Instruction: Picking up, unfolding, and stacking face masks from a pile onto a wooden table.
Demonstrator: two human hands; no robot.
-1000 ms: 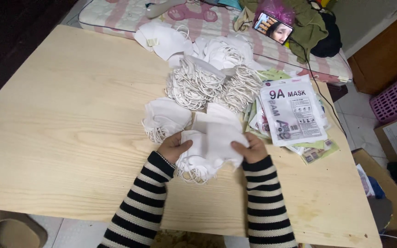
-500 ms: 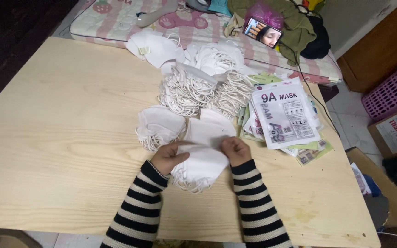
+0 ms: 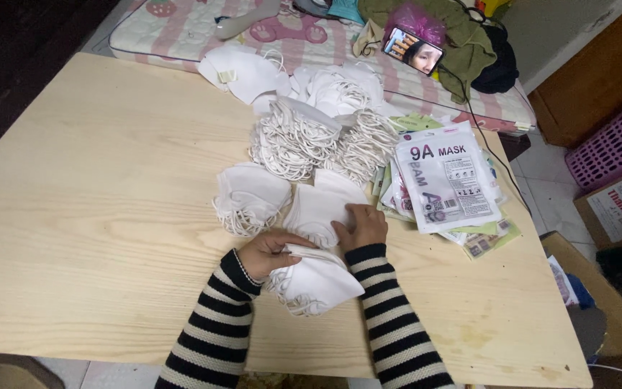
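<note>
White folded masks everywhere on this wooden table [image 3: 95, 216]. Looks like the sorting-and-stacking step: the left hand [image 3: 268, 252] is pinched around a small stack of masks [image 3: 318, 284] sitting at the near edge between the striped sleeves, while the right hand [image 3: 361, 225] lies flat, fingers spread, on a single mask [image 3: 322, 205] just beyond it. Next move probably needs that one lined up square. Stack looks soft, with loops dangling out.

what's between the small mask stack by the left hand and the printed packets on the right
In the head view, a flat fan of white masks lies between the small mask stack and the printed packets, with the right hand pressing on it.
</note>
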